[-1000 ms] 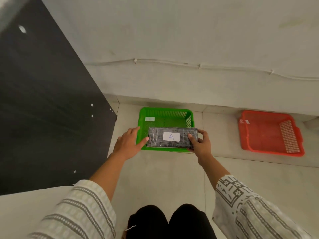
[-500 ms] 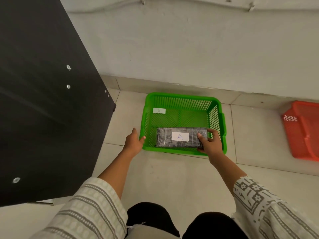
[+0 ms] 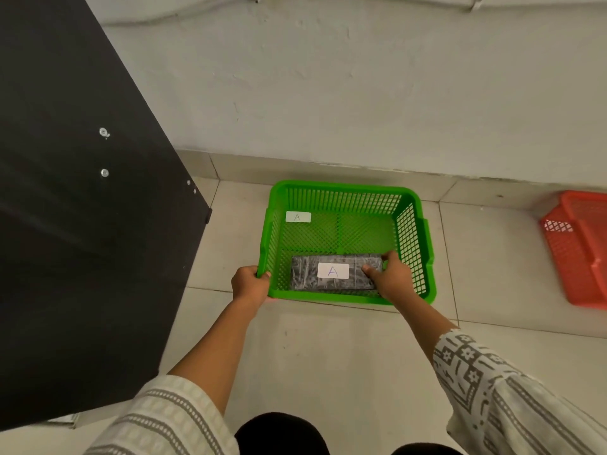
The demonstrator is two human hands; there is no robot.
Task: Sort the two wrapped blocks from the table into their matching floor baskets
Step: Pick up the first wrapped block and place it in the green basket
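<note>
My right hand (image 3: 392, 277) grips the right end of the dark plastic-wrapped rectangular block (image 3: 335, 272), thumb on top, fingers curled round the far edge. Block lies flat inside the green perforated plastic basket (image 3: 412, 224), at the near wall, its white label marked "A" (image 3: 332, 270) facing up. Can't tell if it's fully resting on the basket floor. My left hand (image 3: 250, 284) is clenched on the near-left corner of the basket rim. A second white "A" label (image 3: 298, 217) sits in the basket's far-left inside corner. Basket stands on the pale tiled floor (image 3: 328, 349), near the wall. Red perforated plastic basket (image 3: 581, 244) well apart to the right, partly cut off. Black panel (image 3: 82, 224) on my left.
</note>
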